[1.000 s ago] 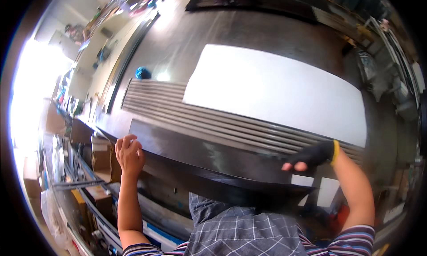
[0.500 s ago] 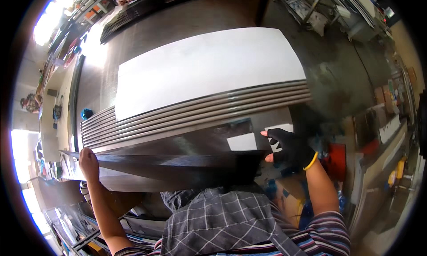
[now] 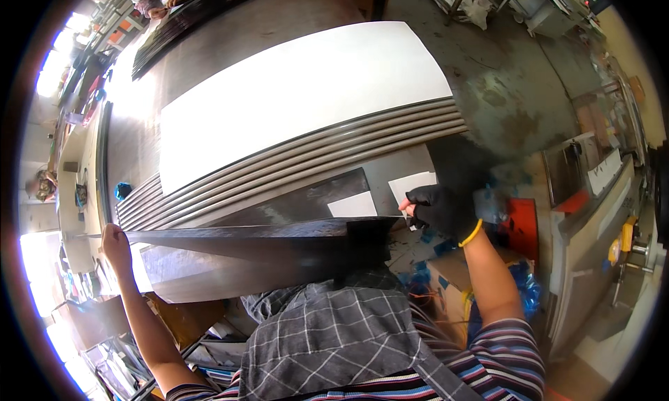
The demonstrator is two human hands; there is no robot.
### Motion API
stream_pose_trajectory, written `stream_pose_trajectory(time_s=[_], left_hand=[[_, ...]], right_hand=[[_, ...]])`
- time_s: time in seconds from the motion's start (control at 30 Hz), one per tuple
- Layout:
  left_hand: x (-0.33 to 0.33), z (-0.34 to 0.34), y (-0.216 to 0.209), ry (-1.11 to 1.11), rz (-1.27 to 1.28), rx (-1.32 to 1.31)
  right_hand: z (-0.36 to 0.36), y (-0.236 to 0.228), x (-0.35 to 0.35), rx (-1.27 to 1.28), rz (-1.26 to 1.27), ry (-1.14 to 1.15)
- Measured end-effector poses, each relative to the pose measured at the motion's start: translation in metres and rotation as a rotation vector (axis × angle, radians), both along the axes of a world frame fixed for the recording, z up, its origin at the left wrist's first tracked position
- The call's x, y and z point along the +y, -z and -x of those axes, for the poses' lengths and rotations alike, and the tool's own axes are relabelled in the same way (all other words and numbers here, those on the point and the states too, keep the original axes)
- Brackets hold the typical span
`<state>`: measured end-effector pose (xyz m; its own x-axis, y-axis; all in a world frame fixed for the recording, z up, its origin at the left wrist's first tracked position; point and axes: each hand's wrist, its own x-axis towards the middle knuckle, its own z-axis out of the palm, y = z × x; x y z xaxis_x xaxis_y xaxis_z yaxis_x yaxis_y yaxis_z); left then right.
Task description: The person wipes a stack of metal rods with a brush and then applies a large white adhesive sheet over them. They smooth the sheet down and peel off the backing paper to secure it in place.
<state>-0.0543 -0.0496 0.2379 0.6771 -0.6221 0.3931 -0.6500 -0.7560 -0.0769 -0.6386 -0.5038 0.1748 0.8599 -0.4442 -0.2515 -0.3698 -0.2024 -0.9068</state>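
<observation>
A long, thin dark sheet point(image 3: 279, 232), glossy and bent, stands on edge across the front of the table. My bare left hand point(image 3: 116, 246) is closed on its left end. At the other end my right hand point(image 3: 439, 209), in a black glove with bare fingertips and a yellow wristband, pinches the sheet's corner. Just beyond lie metal strips or tubes point(image 3: 313, 147) in parallel rows, with a large white sheet point(image 3: 306, 98) over their far side. Two small white pieces, a left one point(image 3: 353, 205) and a right one point(image 3: 411, 183), lie near my right hand.
A blue crumpled ball point(image 3: 122, 190) sits at the left of the rows. Another person's hands point(image 3: 167, 4) work at a dark stack point(image 3: 174, 32) at the far left. Right of the table are a cardboard box point(image 3: 453, 272), a red panel point(image 3: 521, 227) and the floor point(image 3: 502, 87).
My right hand's fingers, spread apart before, have come together on the right end of the dark sheet. The whole view has shifted slightly. My left hand keeps its hold.
</observation>
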Motion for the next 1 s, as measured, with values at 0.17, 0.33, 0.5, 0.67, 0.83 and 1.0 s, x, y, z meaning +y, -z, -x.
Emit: stream_pose_trajectory(time_s=[0.17, 0.33, 0.5, 0.67, 0.83, 1.0], left_hand=[[-0.033, 0.007, -0.012, 0.015, 0.086, 0.033], [-0.038, 0.0, -0.015, 0.04, 0.095, 0.046], [-0.065, -0.01, -0.022, -0.031, 0.201, 0.037], [-0.13, -0.059, -0.069, 0.097, 0.828, 0.195], [-0.225, -0.04, -0.072, -0.096, 0.834, 0.055], [-0.259, -0.031, 0.07, -0.185, 1.134, 0.617]], right_hand=[[-0.01, -0.008, -0.014, 0.11, -0.186, -0.017], [-0.009, 0.005, 0.003, 0.008, 0.248, -0.034], [-0.03, -0.007, -0.015, -0.097, -0.236, 0.387], [-0.083, -0.083, -0.11, -0.396, 0.281, 0.369], [-0.066, -0.077, -0.209, -0.673, -0.337, 0.442], [-0.067, 0.007, -0.243, -0.611, -0.354, 0.68]])
